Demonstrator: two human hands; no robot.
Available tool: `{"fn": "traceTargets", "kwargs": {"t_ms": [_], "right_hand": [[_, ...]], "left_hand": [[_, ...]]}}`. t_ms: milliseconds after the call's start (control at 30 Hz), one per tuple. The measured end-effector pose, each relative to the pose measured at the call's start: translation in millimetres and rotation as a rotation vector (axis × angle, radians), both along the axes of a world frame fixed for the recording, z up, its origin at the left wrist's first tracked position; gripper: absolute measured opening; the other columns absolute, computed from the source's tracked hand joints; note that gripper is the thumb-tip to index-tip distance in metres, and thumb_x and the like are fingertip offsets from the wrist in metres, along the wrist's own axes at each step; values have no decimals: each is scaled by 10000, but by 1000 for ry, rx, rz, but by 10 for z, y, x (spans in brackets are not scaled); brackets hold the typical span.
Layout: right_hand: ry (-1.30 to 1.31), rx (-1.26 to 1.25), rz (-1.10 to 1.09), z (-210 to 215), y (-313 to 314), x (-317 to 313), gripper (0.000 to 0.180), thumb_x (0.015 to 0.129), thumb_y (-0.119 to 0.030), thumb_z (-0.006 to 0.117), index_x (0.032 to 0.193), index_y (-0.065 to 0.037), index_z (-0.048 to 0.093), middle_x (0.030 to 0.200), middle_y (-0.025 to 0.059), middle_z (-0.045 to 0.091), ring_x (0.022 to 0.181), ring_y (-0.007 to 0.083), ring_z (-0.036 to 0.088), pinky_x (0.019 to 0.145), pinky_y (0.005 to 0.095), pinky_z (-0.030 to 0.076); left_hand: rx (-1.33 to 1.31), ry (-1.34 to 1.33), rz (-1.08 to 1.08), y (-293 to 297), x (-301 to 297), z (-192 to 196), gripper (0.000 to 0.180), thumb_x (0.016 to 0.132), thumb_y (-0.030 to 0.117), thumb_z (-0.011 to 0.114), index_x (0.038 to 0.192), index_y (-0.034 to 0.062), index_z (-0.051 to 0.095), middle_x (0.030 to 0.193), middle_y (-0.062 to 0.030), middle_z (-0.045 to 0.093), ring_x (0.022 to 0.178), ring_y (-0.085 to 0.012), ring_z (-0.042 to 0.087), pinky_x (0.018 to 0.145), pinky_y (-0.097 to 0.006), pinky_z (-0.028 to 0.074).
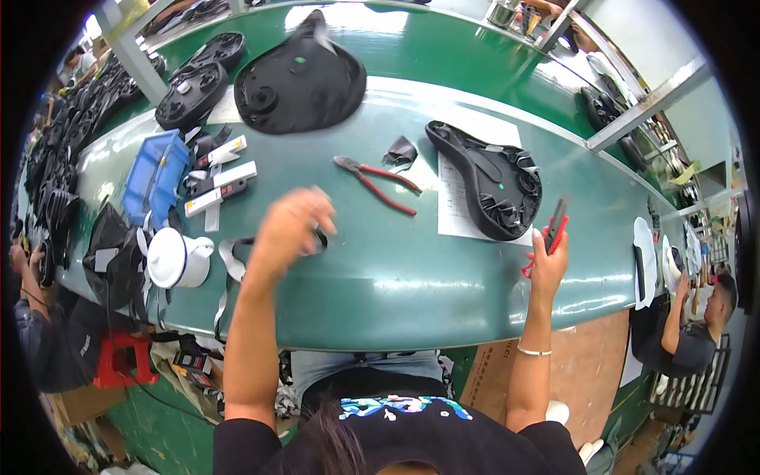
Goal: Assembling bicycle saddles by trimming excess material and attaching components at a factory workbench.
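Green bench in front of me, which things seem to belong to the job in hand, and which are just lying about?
Probably the job:
red-and-black hand tool, held in the right hand
black moulded piece, near that hand
red-handled pliers, unheld

Probably lying about:
white mug
blue bin

The left hand is blurred; its hold is unclear.

We see a red-handled tool (559, 229) gripped in the right hand (548, 261), raised near the counter's (396, 297) right side. Its dark, blurred end points up and tilts slightly right, while another red part shows lower down, just left of the fingers (we cannot tell whether its jaws are parted). At the left hand (294, 228) we make out a small dark thing (320, 240) beside the fingertips, mostly hidden; whether it is held, we cannot say.
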State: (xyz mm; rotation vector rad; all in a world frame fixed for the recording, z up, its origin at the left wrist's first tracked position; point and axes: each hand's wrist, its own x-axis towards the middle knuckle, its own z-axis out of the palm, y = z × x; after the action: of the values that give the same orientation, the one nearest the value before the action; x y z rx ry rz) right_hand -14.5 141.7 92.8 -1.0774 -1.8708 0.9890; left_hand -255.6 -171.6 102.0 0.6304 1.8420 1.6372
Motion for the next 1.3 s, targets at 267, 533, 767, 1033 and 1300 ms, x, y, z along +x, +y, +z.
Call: {"fn": "traceTargets", "kwargs": {"t_ms": [267, 533, 767, 1033, 1300], "right_hand": [[247, -602, 242, -111, -476, -122, 324, 834, -97, 621, 1111, -42, 463, 768, 13, 506, 534, 106, 546, 470, 241, 487], [5, -654, 688, 11, -1330, 370, 499, 842, -19, 592, 1291, -61, 379, 826, 71, 605, 568, 105, 574, 457, 232, 459], [-284, 685, 1187, 476, -862, -349, 616, 815, -118, 658, 1373, -156, 400, 758, 90, 570, 537, 207, 531, 487, 308, 444], [-698, 687, 1140, 236, -1028, -53, 661, 831, -138, 653, 1412, -220, 349, 682, 111, 481, 507, 301, 502, 470, 409, 413], [-238, 102, 806, 249, -1271, 193, 590, 805, -32, 667, 1341, -17, 419, 1182, 223, 591, 914, 289, 664, 820, 348, 538]], "left_hand": [[-213, -181, -183, 257, 550, -63, 425, 897, 329, 601, 1170, 4, 573, 1091, -96, 635, 976, -181, 596, 811, -304, 480], [258, -414, 278, 84, 476, -55, 498, 804, 246, 658, 1163, -49, 479, 989, -88, 582, 826, -145, 586, 750, -275, 499], [-166, -218, 133, -78, 157, 188, 550, 759, 341, 670, 1094, -71, 526, 940, -126, 604, 797, -156, 588, 717, -266, 479], [-267, -23, 127, -6, 65, 111, 489, 717, 285, 645, 1016, -93, 565, 883, -154, 625, 749, -173, 602, 694, -291, 489], [-127, -136, 322, -199, 398, 174, 496, 727, 298, 662, 1007, -96, 549, 876, -152, 635, 766, -172, 610, 703, -288, 492]]}}
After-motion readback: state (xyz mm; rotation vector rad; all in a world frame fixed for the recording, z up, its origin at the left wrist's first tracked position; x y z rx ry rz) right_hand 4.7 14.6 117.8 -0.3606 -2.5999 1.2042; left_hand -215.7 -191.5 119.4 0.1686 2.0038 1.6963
